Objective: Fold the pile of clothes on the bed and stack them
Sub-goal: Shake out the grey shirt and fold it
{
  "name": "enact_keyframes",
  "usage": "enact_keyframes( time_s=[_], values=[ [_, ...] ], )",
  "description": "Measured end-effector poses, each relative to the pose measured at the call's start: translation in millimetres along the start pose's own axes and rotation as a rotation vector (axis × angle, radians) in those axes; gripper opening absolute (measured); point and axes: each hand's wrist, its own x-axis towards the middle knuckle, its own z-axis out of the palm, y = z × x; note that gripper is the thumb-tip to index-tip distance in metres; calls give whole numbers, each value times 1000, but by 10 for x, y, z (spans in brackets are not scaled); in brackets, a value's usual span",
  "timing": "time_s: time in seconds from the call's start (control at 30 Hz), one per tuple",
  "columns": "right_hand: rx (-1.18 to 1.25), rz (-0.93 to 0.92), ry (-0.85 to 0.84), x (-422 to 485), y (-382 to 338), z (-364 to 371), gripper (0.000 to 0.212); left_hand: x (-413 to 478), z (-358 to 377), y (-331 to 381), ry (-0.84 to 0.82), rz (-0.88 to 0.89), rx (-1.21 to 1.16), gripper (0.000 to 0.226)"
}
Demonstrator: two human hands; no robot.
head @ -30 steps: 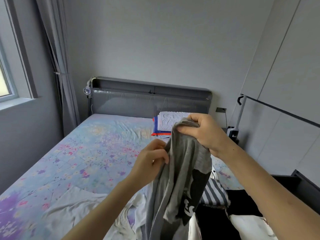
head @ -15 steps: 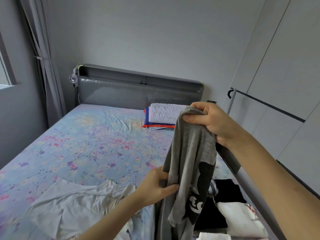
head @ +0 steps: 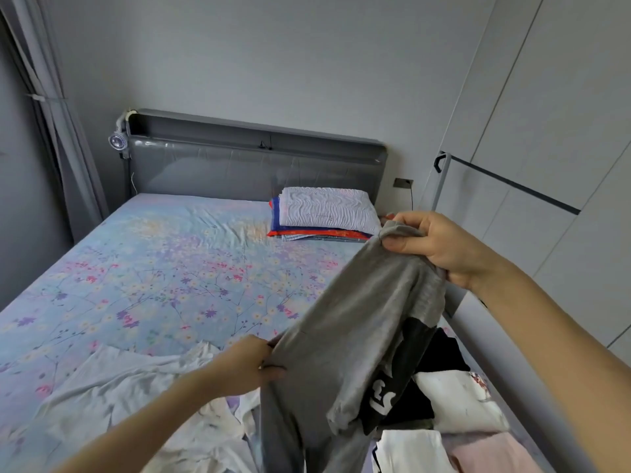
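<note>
your r hand (head: 440, 247) is raised, fingers and thumb curled tight round a bunched end of the grey shirt (head: 358, 336), thumb pressed on the fabric's front. from that grip the shirt slopes down and to the left to your l hand (head: 246, 363), which is lower and nearer you and pinches the shirt's edge between thumb and curled fingers. so the shirt is off the bed, stretched between both hands. the rest of it hangs below the l hand toward the bottom of the view. a black patch w/ white lettering shows on the part hanging under your r forearm.

the clothes pile (head: 457, 401) lies right below your r arm, unfolded: black, white and pink pieces, partly hidden by the hanging shirt. a crumpled white garment (head: 119, 387) lies on the floral sheet (head: 153, 268) under and to the left of your l hand and forearm. the folded stack (head: 324, 216) sits beyond both hands, just left of the r hand's fingertips in the view, against the grey headboard (head: 239, 165): a white wavy-textured piece on top, blue and red layers under it. can't tell what the lower layers are.
</note>
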Motion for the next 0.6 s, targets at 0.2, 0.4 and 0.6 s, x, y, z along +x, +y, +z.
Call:
enact_keyframes(
  time_s=[0.2,0.4,0.6],
  values=[
    [-106,213,-141,-165,585,-181,53,-248,-497,-543,38,-47,34,42],
    [-150,350,-344,-70,832,-186,16,-256,-647,-709,178,-71,-6,28],
    [-213,365,-160,510,1472,-48,22,125,-271,-1049,95,-219,287,23]
  ],
)
